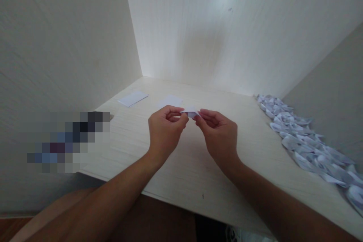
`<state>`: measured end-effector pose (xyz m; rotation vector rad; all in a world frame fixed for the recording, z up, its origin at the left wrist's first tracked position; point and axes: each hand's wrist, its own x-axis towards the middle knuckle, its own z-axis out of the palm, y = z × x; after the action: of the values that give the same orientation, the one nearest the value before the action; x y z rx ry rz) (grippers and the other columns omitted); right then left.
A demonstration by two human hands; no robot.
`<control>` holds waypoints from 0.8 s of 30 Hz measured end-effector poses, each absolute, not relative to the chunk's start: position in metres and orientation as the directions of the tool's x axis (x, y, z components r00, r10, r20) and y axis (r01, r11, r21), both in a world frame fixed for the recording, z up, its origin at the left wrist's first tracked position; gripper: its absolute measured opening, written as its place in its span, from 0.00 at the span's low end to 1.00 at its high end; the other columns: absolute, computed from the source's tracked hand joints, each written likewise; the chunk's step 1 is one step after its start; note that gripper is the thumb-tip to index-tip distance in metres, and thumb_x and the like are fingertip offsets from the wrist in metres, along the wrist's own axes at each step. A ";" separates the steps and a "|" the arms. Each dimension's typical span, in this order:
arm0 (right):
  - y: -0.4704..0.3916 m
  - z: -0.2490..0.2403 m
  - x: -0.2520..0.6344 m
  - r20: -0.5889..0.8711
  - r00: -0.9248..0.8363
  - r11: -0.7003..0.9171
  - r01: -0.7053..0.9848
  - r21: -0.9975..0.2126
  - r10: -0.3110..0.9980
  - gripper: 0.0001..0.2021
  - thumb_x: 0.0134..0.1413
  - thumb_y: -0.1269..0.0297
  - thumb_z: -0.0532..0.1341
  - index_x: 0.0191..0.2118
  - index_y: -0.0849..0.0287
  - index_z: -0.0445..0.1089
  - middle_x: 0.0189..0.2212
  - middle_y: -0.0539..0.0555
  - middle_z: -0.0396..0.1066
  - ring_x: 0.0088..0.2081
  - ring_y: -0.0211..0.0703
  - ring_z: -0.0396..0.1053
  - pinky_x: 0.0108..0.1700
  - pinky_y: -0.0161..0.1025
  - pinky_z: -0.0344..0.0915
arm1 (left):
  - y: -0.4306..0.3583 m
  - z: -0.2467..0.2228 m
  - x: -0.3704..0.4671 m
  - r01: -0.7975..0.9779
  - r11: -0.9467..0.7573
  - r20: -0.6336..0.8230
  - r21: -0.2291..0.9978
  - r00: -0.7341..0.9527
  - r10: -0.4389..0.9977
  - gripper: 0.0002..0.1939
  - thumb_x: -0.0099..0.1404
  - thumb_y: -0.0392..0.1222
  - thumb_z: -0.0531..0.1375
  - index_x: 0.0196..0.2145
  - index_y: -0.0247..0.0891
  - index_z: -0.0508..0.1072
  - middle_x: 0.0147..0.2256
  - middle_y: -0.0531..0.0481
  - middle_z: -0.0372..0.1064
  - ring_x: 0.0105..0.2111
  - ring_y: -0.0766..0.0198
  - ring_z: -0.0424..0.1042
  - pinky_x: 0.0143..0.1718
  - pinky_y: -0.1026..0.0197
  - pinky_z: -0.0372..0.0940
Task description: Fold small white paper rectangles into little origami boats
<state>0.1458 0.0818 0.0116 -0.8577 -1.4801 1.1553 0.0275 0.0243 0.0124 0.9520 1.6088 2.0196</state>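
Between my two hands, above the middle of the table, is a small piece of folded white paper point(193, 114). My left hand point(167, 126) pinches its left end between thumb and fingers. Its right end is gripped the same way by my right hand point(219, 128). The fingers hide part of the paper, so its full folded shape cannot be made out. Just beyond my left hand lies a flat white sheet point(171, 101), partly hidden by the knuckles.
A stack of white paper point(133, 98) lies at the back left of the pale table point(187, 174). Many folded paper pieces point(303, 132) are heaped in a long row along the right wall. Walls enclose the table at left, back and right. Something blurred out point(82, 128) sits at the left edge.
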 end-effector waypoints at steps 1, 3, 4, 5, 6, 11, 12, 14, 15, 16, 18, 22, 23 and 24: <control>0.082 0.013 0.146 0.288 -0.203 0.282 -0.057 -0.958 0.936 0.15 0.46 0.60 0.74 0.40 0.61 0.80 0.38 0.59 0.83 0.38 0.50 0.82 0.46 0.49 0.80 | 0.024 0.012 0.029 0.112 -0.265 0.267 0.958 -0.690 0.673 0.10 0.55 0.44 0.70 0.32 0.36 0.79 0.28 0.48 0.80 0.28 0.56 0.82 0.25 0.59 0.77; 0.083 0.015 0.146 0.294 -0.174 0.289 -0.051 -0.956 0.940 0.15 0.45 0.59 0.75 0.39 0.61 0.80 0.36 0.59 0.83 0.36 0.50 0.81 0.44 0.49 0.80 | 0.025 0.011 0.032 0.120 -0.254 0.265 0.960 -0.683 0.680 0.10 0.55 0.44 0.71 0.31 0.36 0.78 0.26 0.48 0.79 0.26 0.56 0.81 0.24 0.60 0.77; 0.083 0.015 0.146 0.298 -0.162 0.295 -0.044 -0.955 0.941 0.15 0.45 0.59 0.75 0.38 0.61 0.80 0.35 0.59 0.83 0.35 0.50 0.81 0.42 0.49 0.80 | 0.025 0.011 0.034 0.128 -0.244 0.264 0.961 -0.683 0.681 0.10 0.55 0.44 0.71 0.30 0.36 0.78 0.25 0.49 0.79 0.26 0.57 0.81 0.23 0.61 0.76; 0.084 0.016 0.146 0.301 -0.151 0.299 -0.037 -0.954 0.942 0.15 0.44 0.58 0.75 0.37 0.61 0.80 0.34 0.58 0.82 0.34 0.49 0.81 0.41 0.48 0.79 | 0.025 0.011 0.036 0.138 -0.235 0.265 0.962 -0.682 0.681 0.10 0.55 0.45 0.72 0.30 0.36 0.78 0.24 0.49 0.78 0.25 0.57 0.80 0.22 0.61 0.76; 0.084 0.017 0.147 0.304 -0.141 0.302 -0.032 -0.953 0.942 0.15 0.44 0.58 0.75 0.37 0.61 0.80 0.33 0.58 0.82 0.33 0.49 0.80 0.40 0.48 0.79 | 0.025 0.011 0.037 0.148 -0.228 0.266 0.962 -0.683 0.681 0.10 0.55 0.45 0.72 0.29 0.36 0.79 0.23 0.49 0.78 0.24 0.58 0.80 0.22 0.61 0.75; 0.086 0.017 0.147 0.303 -0.085 0.301 -0.035 -0.953 0.949 0.13 0.44 0.61 0.74 0.36 0.60 0.79 0.31 0.56 0.81 0.31 0.48 0.79 0.37 0.47 0.77 | 0.025 0.011 0.044 0.167 -0.244 0.291 0.955 -0.679 0.674 0.10 0.56 0.46 0.72 0.30 0.37 0.80 0.23 0.49 0.78 0.24 0.57 0.80 0.23 0.59 0.76; 0.086 0.017 0.147 0.300 -0.075 0.299 -0.036 -0.954 0.951 0.12 0.44 0.61 0.74 0.36 0.60 0.79 0.31 0.56 0.81 0.31 0.48 0.79 0.37 0.47 0.77 | 0.025 0.010 0.046 0.172 -0.250 0.299 0.953 -0.681 0.669 0.10 0.56 0.46 0.72 0.30 0.37 0.80 0.24 0.49 0.79 0.25 0.57 0.80 0.25 0.59 0.77; 0.086 0.017 0.148 0.305 -0.055 0.303 -0.036 -0.952 0.951 0.12 0.44 0.62 0.73 0.36 0.60 0.79 0.31 0.56 0.81 0.31 0.48 0.79 0.37 0.47 0.77 | 0.026 0.009 0.051 0.185 -0.259 0.314 0.948 -0.689 0.653 0.10 0.56 0.46 0.72 0.32 0.38 0.81 0.25 0.49 0.80 0.26 0.56 0.81 0.28 0.57 0.78; 0.086 0.017 0.148 0.315 -0.043 0.314 -0.034 -0.949 0.948 0.12 0.45 0.62 0.73 0.36 0.60 0.78 0.30 0.56 0.81 0.31 0.48 0.79 0.37 0.47 0.77 | 0.027 0.009 0.053 0.193 -0.260 0.319 0.946 -0.698 0.642 0.10 0.56 0.45 0.72 0.32 0.38 0.81 0.26 0.49 0.80 0.27 0.56 0.81 0.29 0.56 0.78; 0.086 0.018 0.148 0.328 -0.030 0.327 -0.034 -0.945 0.944 0.11 0.45 0.62 0.72 0.36 0.60 0.78 0.30 0.56 0.81 0.31 0.48 0.79 0.37 0.46 0.76 | 0.027 0.008 0.056 0.198 -0.260 0.321 0.945 -0.705 0.632 0.09 0.57 0.45 0.72 0.33 0.38 0.82 0.27 0.48 0.80 0.28 0.55 0.82 0.30 0.56 0.79; 0.086 0.020 0.149 0.351 -0.007 0.350 -0.049 -0.935 0.936 0.10 0.46 0.63 0.72 0.35 0.59 0.78 0.30 0.55 0.81 0.31 0.47 0.79 0.36 0.45 0.76 | 0.029 0.008 0.061 0.201 -0.262 0.324 0.944 -0.717 0.617 0.09 0.57 0.44 0.71 0.34 0.38 0.82 0.28 0.48 0.81 0.29 0.54 0.82 0.32 0.55 0.79; 0.086 0.021 0.149 0.385 0.024 0.386 -0.065 -0.920 0.922 0.07 0.46 0.67 0.71 0.34 0.59 0.77 0.30 0.53 0.81 0.30 0.45 0.78 0.34 0.41 0.75 | 0.028 0.009 0.067 0.196 -0.274 0.327 0.942 -0.727 0.604 0.07 0.57 0.43 0.71 0.33 0.38 0.82 0.28 0.49 0.81 0.30 0.55 0.82 0.32 0.56 0.78; 0.086 0.021 0.149 0.397 0.028 0.398 -0.057 -0.916 0.918 0.07 0.46 0.67 0.71 0.34 0.59 0.77 0.30 0.53 0.80 0.30 0.44 0.78 0.34 0.41 0.75 | 0.027 0.010 0.069 0.200 -0.275 0.331 0.940 -0.728 0.601 0.07 0.57 0.43 0.71 0.33 0.38 0.82 0.28 0.49 0.81 0.29 0.55 0.82 0.31 0.57 0.78; 0.086 0.021 0.150 0.409 0.032 0.410 -0.044 -0.911 0.912 0.07 0.46 0.67 0.71 0.34 0.59 0.77 0.30 0.52 0.80 0.30 0.44 0.78 0.34 0.41 0.74 | 0.025 0.011 0.070 0.208 -0.276 0.337 0.939 -0.728 0.597 0.07 0.56 0.42 0.71 0.33 0.38 0.82 0.28 0.49 0.81 0.29 0.56 0.82 0.30 0.58 0.77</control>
<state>0.1496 0.0861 0.0207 -0.8703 -1.3279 0.9015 0.0700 0.0253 0.0110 0.9940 1.6994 2.0895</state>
